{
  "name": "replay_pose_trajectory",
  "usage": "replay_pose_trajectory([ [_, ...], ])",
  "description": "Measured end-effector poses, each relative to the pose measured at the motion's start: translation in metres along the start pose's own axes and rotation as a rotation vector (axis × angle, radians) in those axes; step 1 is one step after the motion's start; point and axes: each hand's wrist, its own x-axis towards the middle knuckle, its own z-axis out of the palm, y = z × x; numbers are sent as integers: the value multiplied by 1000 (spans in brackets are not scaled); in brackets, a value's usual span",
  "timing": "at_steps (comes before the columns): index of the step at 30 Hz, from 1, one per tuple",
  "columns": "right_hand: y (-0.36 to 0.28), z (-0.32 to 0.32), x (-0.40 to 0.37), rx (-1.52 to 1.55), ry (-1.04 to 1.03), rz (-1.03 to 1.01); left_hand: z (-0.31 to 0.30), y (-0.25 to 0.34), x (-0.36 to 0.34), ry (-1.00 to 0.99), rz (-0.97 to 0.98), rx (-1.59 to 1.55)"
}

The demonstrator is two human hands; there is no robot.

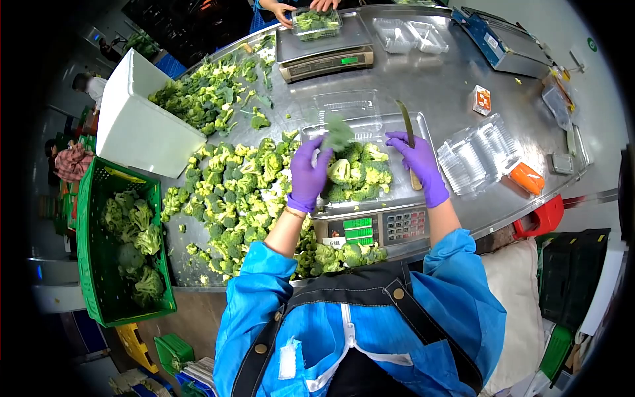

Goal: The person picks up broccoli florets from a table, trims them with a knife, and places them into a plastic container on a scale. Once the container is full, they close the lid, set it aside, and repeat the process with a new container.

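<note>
My left hand [309, 173], in a purple glove, holds a motion-blurred green broccoli piece [338, 134] at its fingertips, over the left edge of an open clear plastic box. Cut broccoli florets [360, 173] fill that box, which stands on the metal tray of a scale [383, 226] with lit green displays. My right hand [418, 162], also gloved, is at the box's right side with a knife [405, 122] in its grip, blade pointing up and away. The clear lid [347, 109] is folded back behind the florets.
Loose florets [248, 185] cover the table left of the scale. A white bin [142, 119] lies tipped behind them; a green crate [126, 245] is at left. Empty clear boxes [476, 155] lie right. Another person's hands [281, 13] touch a box on a second scale [324, 59].
</note>
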Motion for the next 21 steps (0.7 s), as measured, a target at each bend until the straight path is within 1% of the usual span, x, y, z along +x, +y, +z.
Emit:
replay_pose_trajectory([
  [2, 2, 1, 3, 13, 6, 4, 0, 15, 1, -153, 378, 345],
  [3, 4, 2, 4, 14, 5, 0, 8, 16, -2, -195, 448, 440],
  [4, 5, 2, 6, -1, 2, 3, 11, 17, -5, -239, 385, 425],
  [7, 2, 5, 6, -19, 4, -8, 8, 19, -1, -273, 367, 466],
  [9, 0, 4, 11, -23, 10, -24, 5, 15, -1, -300, 97, 89],
  [10, 2, 5, 18, 33, -23, 12, 7, 6, -1, -232, 60, -39],
  [11, 4, 6, 26, 92, -57, 48, 5, 0, -1, -203, -14, -106],
  [12, 4, 8, 31, 97, -54, 41, 2, -2, -1, -174, -87, -173],
  [13, 4, 10, 37, 167, -49, 90, -2, -4, -2, -156, -129, -246],
  [14, 4, 10, 41, 236, -45, 136, -5, -11, -5, -124, -123, -206],
  [15, 1, 11, 42, 239, -46, 126, -5, -20, -10, -86, -172, -248],
  [17, -3, 11, 42, 354, -45, 12, -10, -19, -20, -25, -301, -342],
  [18, -4, 8, 41, 355, -49, 7, -12, -22, -23, -33, -332, -338],
  [20, -5, -1, 35, 429, -93, -107, -19, -28, -32, -76, -426, -385],
  [21, -13, -2, 26, 479, -90, -92, -21, -25, -33, -75, -426, -385],
])
